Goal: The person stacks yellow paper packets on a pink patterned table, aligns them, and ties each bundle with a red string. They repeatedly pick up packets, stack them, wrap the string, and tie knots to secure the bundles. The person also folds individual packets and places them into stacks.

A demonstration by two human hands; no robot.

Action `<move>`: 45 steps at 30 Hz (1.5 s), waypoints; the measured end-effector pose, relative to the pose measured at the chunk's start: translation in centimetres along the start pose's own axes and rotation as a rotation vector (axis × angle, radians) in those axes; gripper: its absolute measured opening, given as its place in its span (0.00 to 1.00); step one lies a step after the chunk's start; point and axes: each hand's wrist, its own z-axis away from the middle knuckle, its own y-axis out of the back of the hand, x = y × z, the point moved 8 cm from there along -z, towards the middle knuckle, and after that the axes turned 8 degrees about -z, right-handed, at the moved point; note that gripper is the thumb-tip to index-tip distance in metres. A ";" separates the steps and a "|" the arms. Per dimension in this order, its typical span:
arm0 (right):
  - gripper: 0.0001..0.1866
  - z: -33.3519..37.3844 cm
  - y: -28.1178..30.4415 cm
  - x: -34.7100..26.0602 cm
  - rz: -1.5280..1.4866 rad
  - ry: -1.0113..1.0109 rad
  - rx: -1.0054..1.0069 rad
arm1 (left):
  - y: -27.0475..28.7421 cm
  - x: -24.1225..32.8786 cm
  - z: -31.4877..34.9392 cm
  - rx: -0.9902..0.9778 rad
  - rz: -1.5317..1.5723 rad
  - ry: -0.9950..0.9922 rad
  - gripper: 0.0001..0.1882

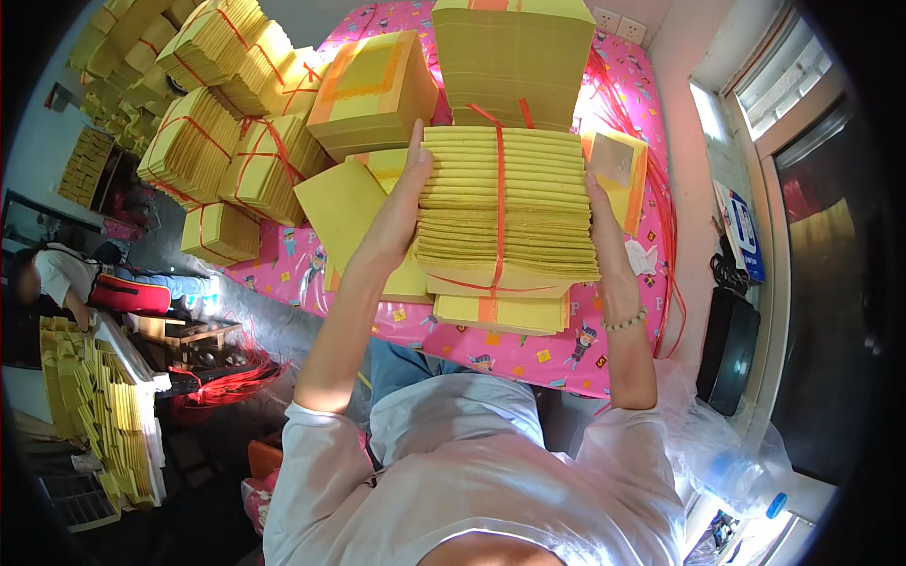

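A thick bundle of yellow paper envelopes (pixel 547 203), tied with red plastic strapping (pixel 500 208), is held up over the table between my two hands. My left hand (pixel 398 209) presses flat along its left side, thumb and fingers partly hidden. On the opposite side my right hand (pixel 612 241) presses in, a beaded bracelet at the wrist. Below the bundle, a smaller yellow stack with an orange stripe (pixel 505 316) lies on the pink patterned tablecloth (pixel 425 330). Loose yellow envelopes (pixel 340 208) lie beside my left wrist.
Tall yellow stacks (pixel 514 66) and an orange-striped block (pixel 368 90) stand behind. Several tied bundles (pixel 193 137) are piled at the left. Long red straps (pixel 675 236) hang along the right edge by the wall. Another person (pixel 71 278) sits far left near more envelopes (pixel 109 406).
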 end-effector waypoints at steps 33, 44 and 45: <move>0.28 2.0 -0.4 -1.2 0.149 0.394 0.016 | 2.3 1.0 2.5 0.265 -0.287 -0.166 0.22; 0.31 1.6 0.0 0.3 0.040 0.272 -0.076 | 0.6 -0.3 -0.6 0.125 0.168 0.107 0.32; 0.32 1.6 0.0 0.5 0.039 0.281 -0.066 | 0.3 -0.3 -0.7 0.104 0.126 0.073 0.33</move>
